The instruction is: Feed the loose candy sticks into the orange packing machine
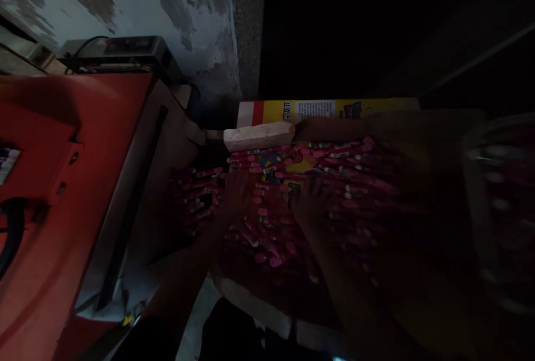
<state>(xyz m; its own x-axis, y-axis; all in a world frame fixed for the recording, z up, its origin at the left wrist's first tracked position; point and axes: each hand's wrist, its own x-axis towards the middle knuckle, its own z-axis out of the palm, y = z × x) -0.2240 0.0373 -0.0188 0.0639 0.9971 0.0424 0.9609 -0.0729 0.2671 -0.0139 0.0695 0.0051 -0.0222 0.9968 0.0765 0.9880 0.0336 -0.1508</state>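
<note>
Though the room is dark, a wall (200, 32) with peeling paint can be seen at eleven o'clock. The red machine (112, 105) fills the nine o'clock side. At twelve o'clock there is a yellow board (384, 103) with printed words and pictures on it. At three o'clock stands a bin (474, 194) with a pale rim, and more things with white ends lie inside it, too dim to tell well. A grey box (142, 44) with a dark wire sits at ten o'clock, on the far end of the machine. A white block (259, 135) lies just past the sticks, toward twelve o'clock, and a brick (257, 305) lies near six o'clock.

The person's left arm comes in from seven o'clock and the right arm from five. The left hand (236, 196) is over the sticks, just left of the middle; it is too dark to tell if it is pinching one. The right hand (311, 205) is over them too, toward four o'clock, with its fingers spread apart. The pink sticks (276, 220), many with little labels, lie in a loose heap under and around both hands.
</note>
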